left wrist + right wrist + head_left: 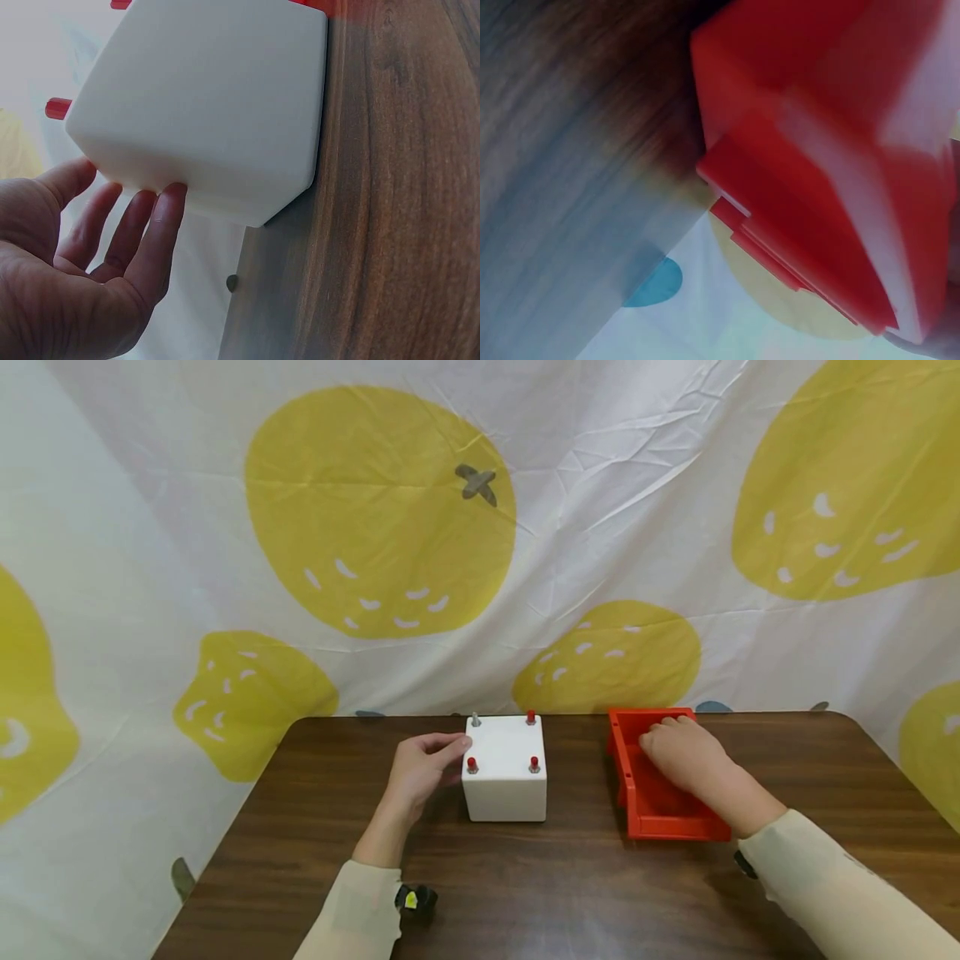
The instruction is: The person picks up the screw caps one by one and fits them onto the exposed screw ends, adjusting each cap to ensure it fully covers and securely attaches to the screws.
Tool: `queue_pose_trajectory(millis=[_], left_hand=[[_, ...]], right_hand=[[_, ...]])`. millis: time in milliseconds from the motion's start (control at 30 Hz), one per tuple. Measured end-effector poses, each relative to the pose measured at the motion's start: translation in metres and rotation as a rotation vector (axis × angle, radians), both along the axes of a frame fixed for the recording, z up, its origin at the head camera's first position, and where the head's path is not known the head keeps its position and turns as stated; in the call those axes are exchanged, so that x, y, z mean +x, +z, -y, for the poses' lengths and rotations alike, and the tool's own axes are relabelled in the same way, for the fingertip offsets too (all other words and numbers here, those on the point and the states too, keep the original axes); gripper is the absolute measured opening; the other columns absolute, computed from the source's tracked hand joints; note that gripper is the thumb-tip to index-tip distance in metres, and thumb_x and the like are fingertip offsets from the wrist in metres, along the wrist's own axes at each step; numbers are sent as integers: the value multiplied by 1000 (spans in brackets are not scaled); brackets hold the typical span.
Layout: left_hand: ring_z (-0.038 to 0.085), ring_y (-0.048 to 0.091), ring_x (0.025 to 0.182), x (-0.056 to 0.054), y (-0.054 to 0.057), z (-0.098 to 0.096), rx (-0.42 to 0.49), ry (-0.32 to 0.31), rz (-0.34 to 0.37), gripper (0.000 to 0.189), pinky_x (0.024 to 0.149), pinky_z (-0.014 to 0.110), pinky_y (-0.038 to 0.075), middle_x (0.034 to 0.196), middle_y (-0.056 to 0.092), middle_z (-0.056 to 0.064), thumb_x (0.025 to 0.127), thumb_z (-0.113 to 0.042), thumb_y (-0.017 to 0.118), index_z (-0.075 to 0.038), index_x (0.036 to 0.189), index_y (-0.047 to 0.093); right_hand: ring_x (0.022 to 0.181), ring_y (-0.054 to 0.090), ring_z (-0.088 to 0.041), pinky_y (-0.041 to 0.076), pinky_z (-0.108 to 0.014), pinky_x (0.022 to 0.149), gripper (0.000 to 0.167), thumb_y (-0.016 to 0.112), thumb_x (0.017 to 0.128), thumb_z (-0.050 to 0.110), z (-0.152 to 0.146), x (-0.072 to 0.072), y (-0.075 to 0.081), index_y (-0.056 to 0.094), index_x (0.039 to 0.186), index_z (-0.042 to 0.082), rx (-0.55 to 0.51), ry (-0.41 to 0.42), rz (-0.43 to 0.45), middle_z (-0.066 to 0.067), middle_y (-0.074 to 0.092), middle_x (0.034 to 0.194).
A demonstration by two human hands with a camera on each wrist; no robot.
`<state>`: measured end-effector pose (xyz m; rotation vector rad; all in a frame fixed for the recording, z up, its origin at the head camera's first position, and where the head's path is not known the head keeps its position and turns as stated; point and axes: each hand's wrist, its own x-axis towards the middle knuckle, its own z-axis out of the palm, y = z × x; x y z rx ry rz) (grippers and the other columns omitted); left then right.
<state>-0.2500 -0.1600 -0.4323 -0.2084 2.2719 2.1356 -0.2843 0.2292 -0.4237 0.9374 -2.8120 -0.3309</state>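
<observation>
A white box stands on the table with a threaded metal post near each top corner. Red caps cover three posts; the back left post shows bare metal. My left hand rests against the box's left side, thumb at the top edge. In the left wrist view, the fingertips touch the lower part of that side, spread apart. To the right, my right hand reaches down into a red bin; its fingertips are hidden, and I cannot tell whether they hold anything.
The brown wooden table ends just behind the box and bin. A white curtain with yellow fruit prints hangs right behind it. A gap of bare tabletop separates the box from the bin.
</observation>
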Motion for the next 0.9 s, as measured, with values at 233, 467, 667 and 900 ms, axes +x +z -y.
queue_pose_trajectory(millis=[233, 467, 667, 900], left_hand=[[21, 71, 98, 1, -1, 0, -3, 0, 3, 34, 92, 50, 62, 121, 74, 12, 95, -27, 84, -3, 118, 80], [21, 71, 98, 1, 0, 0, -7, 0, 0, 34, 91, 50, 63, 121, 74, 12, 95, -27, 84, -3, 118, 80], [19, 71, 99, 0, -1, 1, 5, -3, -3, 31, 91, 50, 63, 120, 74, 11, 95, -25, 84, -3, 117, 81], [19, 72, 97, -1, -2, 1, 9, -1, -8, 30, 90, 50, 63, 119, 74, 11, 96, -23, 83, -3, 117, 80]], right_hand=[[73, 59, -28, 39, -38, 70, 29, 71, 87, -9, -1, 1, -5, 59, 75, 15, -13, -5, -3, -4, 63, 71], [72, 58, -27, 40, -38, 70, 30, 70, 87, -9, -2, -2, -6, 59, 75, 15, -27, -4, 10, -3, 62, 71], [84, 64, -34, 53, -48, 82, 27, 69, 88, -10, -1, -4, -5, 61, 78, 14, -48, 14, 39, -7, 68, 83], [72, 61, -24, 60, -45, 75, 25, 74, 87, -5, 2, -4, -4, 59, 81, 14, -66, 19, 101, -4, 62, 77]])
